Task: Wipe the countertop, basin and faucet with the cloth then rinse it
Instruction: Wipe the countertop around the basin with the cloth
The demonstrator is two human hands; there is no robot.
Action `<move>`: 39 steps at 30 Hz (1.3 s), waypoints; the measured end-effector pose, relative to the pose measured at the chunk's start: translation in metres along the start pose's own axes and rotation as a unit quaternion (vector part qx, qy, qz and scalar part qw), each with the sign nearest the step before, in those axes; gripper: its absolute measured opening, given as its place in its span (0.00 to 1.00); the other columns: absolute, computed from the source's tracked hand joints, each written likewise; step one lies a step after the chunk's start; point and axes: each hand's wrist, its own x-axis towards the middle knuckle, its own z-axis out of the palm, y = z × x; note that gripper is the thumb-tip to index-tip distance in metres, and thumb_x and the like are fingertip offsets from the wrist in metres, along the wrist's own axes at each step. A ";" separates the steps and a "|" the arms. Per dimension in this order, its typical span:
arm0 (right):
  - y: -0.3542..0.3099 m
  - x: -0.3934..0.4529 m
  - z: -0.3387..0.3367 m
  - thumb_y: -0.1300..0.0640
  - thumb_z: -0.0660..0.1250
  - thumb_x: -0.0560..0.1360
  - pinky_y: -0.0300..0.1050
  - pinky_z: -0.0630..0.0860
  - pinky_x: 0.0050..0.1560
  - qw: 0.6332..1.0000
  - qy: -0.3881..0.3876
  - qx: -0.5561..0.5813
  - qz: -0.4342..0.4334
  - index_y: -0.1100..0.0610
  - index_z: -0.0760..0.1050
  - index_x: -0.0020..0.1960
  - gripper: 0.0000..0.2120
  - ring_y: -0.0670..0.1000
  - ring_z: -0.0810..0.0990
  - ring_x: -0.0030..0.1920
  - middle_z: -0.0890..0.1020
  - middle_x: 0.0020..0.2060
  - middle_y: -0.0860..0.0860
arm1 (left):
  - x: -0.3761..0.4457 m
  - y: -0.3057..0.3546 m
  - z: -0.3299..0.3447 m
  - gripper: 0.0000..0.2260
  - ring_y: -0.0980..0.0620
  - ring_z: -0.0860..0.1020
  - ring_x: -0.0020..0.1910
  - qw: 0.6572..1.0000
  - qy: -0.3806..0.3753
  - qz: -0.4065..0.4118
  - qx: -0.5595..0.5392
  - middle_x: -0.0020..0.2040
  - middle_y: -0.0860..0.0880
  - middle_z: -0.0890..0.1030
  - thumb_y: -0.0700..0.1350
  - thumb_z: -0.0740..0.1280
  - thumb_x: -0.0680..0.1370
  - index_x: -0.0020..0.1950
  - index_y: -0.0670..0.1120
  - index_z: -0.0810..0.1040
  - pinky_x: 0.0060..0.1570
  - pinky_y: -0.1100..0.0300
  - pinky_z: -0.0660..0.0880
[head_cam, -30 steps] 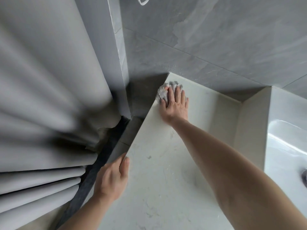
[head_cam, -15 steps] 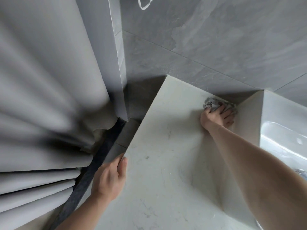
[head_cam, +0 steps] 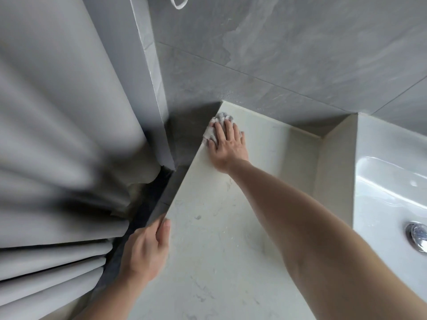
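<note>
A pale marbled countertop (head_cam: 221,239) runs from the bottom of the view to the grey tiled wall. My right hand (head_cam: 227,146) presses a crumpled grey-white cloth (head_cam: 213,128) flat onto the counter's far left corner, fingers straight on top of it. My left hand (head_cam: 145,248) rests on the counter's left edge, thumb on top and fingers curled over the side. The white basin (head_cam: 390,181) lies at the right, with its chrome drain (head_cam: 418,236) at the frame's edge. The faucet is out of view.
A grey curtain (head_cam: 60,139) hangs in folds at the left, close to the counter's edge. A dark gap (head_cam: 150,204) separates it from the counter. Grey tiled wall (head_cam: 288,49) stands behind. A raised ledge (head_cam: 335,162) borders the basin.
My right hand has swept the cloth from the counter's back right corner, by the basin ledge, back to the far left corner. The left hand has stayed on the edge.
</note>
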 end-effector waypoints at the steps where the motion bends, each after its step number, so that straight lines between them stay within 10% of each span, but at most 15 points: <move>1: 0.013 -0.003 -0.002 0.41 0.46 0.83 0.58 0.41 0.82 1.000 0.001 -0.004 0.001 0.49 0.46 0.85 0.32 0.57 0.43 0.83 0.46 0.84 0.54 | 0.000 -0.001 0.001 0.26 0.40 0.82 0.47 1.000 0.000 0.000 0.000 0.44 0.50 0.85 0.63 0.43 0.80 0.56 0.53 0.77 0.42 0.50 0.77; 10: 0.160 -0.039 -0.021 0.45 0.53 0.82 0.60 0.51 0.79 0.971 0.063 0.006 0.233 0.56 0.54 0.82 0.32 0.64 0.55 0.80 0.55 0.80 0.64 | -0.001 -0.004 0.002 0.29 0.40 0.82 0.47 1.000 0.001 -0.007 0.001 0.43 0.49 0.85 0.65 0.41 0.79 0.59 0.54 0.77 0.43 0.50 0.77; 16: 0.139 -0.029 -0.015 0.40 0.50 0.78 0.62 0.44 0.80 0.928 0.085 0.086 0.352 0.60 0.50 0.83 0.40 0.64 0.46 0.82 0.48 0.82 0.64 | -0.001 0.000 -0.002 0.26 0.41 0.82 0.48 1.000 0.010 -0.004 0.000 0.47 0.50 0.86 0.63 0.44 0.80 0.61 0.56 0.77 0.44 0.51 0.77; 30: -0.018 -0.056 0.021 0.40 0.42 0.84 0.61 0.39 0.81 0.993 -0.011 -0.018 -0.120 0.48 0.43 0.85 0.31 0.57 0.37 0.83 0.39 0.84 0.52 | 0.001 -0.005 0.003 0.25 0.41 0.82 0.48 1.000 -0.006 -0.004 0.012 0.46 0.49 0.85 0.63 0.44 0.80 0.57 0.53 0.77 0.43 0.51 0.77; 39: 0.146 -0.057 -0.008 0.43 0.48 0.84 0.60 0.42 0.81 0.988 0.021 0.024 0.148 0.49 0.44 0.85 0.31 0.57 0.41 0.83 0.42 0.84 0.53 | 0.000 -0.004 0.004 0.24 0.40 0.81 0.49 1.000 0.001 -0.009 0.000 0.45 0.48 0.85 0.62 0.47 0.80 0.55 0.51 0.78 0.42 0.52 0.77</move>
